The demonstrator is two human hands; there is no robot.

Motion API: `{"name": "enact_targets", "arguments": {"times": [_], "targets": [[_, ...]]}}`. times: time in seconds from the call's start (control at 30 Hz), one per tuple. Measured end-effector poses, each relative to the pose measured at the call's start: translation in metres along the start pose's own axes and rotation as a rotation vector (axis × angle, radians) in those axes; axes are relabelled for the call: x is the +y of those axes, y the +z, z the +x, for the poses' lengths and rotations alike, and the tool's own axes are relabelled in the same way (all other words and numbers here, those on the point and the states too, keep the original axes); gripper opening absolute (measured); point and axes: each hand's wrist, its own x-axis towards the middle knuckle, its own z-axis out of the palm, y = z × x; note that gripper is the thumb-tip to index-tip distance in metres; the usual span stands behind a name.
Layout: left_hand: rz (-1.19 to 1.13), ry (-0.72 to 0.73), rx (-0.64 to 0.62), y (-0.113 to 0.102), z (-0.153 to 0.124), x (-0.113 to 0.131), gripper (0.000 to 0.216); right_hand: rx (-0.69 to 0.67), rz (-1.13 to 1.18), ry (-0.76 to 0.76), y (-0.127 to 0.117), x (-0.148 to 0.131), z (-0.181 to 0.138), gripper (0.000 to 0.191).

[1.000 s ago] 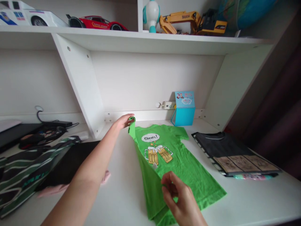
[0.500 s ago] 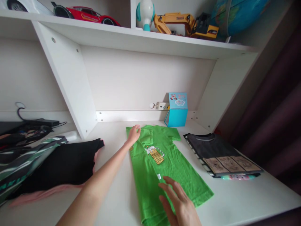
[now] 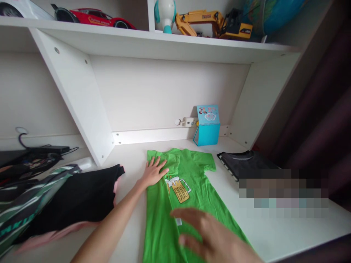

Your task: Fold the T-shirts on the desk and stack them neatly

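Left side of the green shirt now lies across its front

The bright green cotton T-shirt lies in the middle of the white desk, its collar end far and its body running near, past the bottom of the view. A second ago, the left hand had its far left edge lifted, and the full printed front showed. Now that side rests as a long flap over the body, a short sleeve turned inward on top. Of the print, one yellow beer mug with white foam shows whole beside the fold line, while the lettering is covered.

The left hand has let go of the edge and is spread on the flap's far left part, palm down, fingers apart, gripping nothing. The right hand, blurred, is over the near part of the shirt, thumb and fingers apart with nothing between them; whether it touches the cloth I cannot tell. A small white label shows just beyond its fingers.

For the folding, this suggests that the left side is in place and being flattened. The right side, with its short sleeve reaching out, remains unfolded.
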Motion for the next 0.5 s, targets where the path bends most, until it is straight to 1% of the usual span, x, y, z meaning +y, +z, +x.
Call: {"name": "enact_targets", "arguments": {"times": [0.03, 0.1, 0.13, 0.17, 0.23, 0.3, 0.4, 0.5], "targets": [[0.024, -0.010, 0.047, -0.001, -0.001, 0.002, 0.061, -0.032, -0.023, 0.152, -0.013, 0.023, 0.014, 0.042], [0.054, -0.023, 0.124, 0.000, -0.001, 0.007, 0.058, -0.028, -0.166, 0.496, -0.032, 0.077, 0.041, 0.039], [0.052, -0.024, 0.130, 0.001, -0.001, 0.009, 0.057, -0.036, -0.237, 0.675, -0.039, 0.104, 0.053, 0.037], [0.040, -0.025, 0.108, 0.002, 0.000, 0.011, 0.057, -0.020, -0.269, 0.762, -0.043, 0.129, 0.062, 0.035], [0.009, -0.035, 0.024, 0.004, 0.002, 0.011, 0.059, -0.005, -0.301, 0.882, -0.047, 0.167, 0.073, 0.031], [-0.008, -0.049, -0.024, 0.007, 0.003, 0.010, 0.065, 0.011, -0.297, 0.952, -0.047, 0.190, 0.075, 0.030], [-0.038, -0.061, -0.021, 0.008, 0.003, 0.009, 0.073, 0.043, -0.245, 1.003, -0.043, 0.205, 0.072, 0.034], [-0.072, -0.063, -0.024, 0.007, 0.002, 0.009, 0.074, 0.099, -0.140, 0.987, -0.040, 0.213, 0.072, 0.030]]}}
